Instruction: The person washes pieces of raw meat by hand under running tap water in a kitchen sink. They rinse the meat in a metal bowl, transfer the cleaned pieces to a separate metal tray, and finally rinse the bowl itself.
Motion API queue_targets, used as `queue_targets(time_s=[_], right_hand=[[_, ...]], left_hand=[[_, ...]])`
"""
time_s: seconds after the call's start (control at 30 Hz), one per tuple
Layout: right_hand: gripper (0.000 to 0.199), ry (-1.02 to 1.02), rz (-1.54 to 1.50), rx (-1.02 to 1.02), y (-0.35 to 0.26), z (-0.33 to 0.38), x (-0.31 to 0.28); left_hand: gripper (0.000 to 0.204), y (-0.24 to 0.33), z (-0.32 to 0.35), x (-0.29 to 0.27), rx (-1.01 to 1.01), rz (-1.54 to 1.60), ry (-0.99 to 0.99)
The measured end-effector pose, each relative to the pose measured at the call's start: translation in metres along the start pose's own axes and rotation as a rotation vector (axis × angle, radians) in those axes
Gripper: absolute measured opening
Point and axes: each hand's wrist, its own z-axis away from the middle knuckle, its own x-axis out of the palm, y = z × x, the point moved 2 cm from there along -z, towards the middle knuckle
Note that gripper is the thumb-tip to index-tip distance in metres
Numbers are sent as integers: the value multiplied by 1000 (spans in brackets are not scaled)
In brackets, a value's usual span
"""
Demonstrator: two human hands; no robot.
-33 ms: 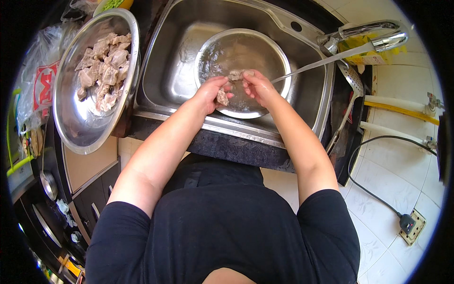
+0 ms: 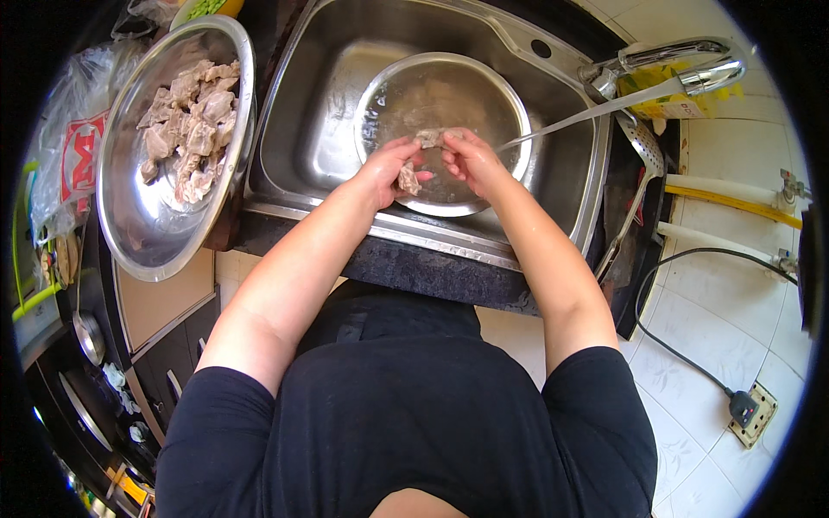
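Note:
Over a round metal basin [image 2: 521, 95] of cloudy water, both my hands grip one pale piece of meat [image 2: 429, 138] between their fingertips. My left hand [image 2: 389, 168] pinches its left end and also keeps a second piece of meat [image 2: 408, 179] tucked below its fingers. At the right end, the fingers of my right hand [image 2: 469, 160] are closed on the same piece. A stream of water [image 2: 587, 114] runs slantwise from the faucet [image 2: 712, 73] into the basin, just beyond my right hand. The basin stands inside the steel sink [image 2: 324, 104].
To the left, a large steel bowl [image 2: 121, 186] holds several pieces of pale meat [image 2: 194, 125]. A clear plastic bag [image 2: 56, 147] with red print lies beyond it. Right of the sink rests a slotted metal skimmer [image 2: 641, 147]. A black cable [image 2: 682, 345] runs down to a wall socket [image 2: 754, 414].
Hardly anything differs. The pieces of meat in my fingers have shifted very slightly, and the water's surface pattern has changed.

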Motion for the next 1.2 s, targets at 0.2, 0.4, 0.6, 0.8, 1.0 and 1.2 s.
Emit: queue_targets(time_s=[0.2,0.4,0.6,0.8,1.0,1.2], right_hand=[[40,192,541,-94,-4,9,16],[46,467,1249,-227,-26,-6,4],[39,672,1429,-338,-19,-64,-41],[45,353,1226,20,14,-67,-40],[28,269,543,245,27,-51,-81],[31,299,-27,86,6,-29,-54]], left_hand=[[39,5,2,9,-18,85,-223],[34,5,-3,3,70,188,-52],[29,11,-3,-3,191,243,84],[24,5,-12,-12,148,421,60],[30,6,-9,-7,202,307,18],[29,6,-5,-4,150,305,-3]])
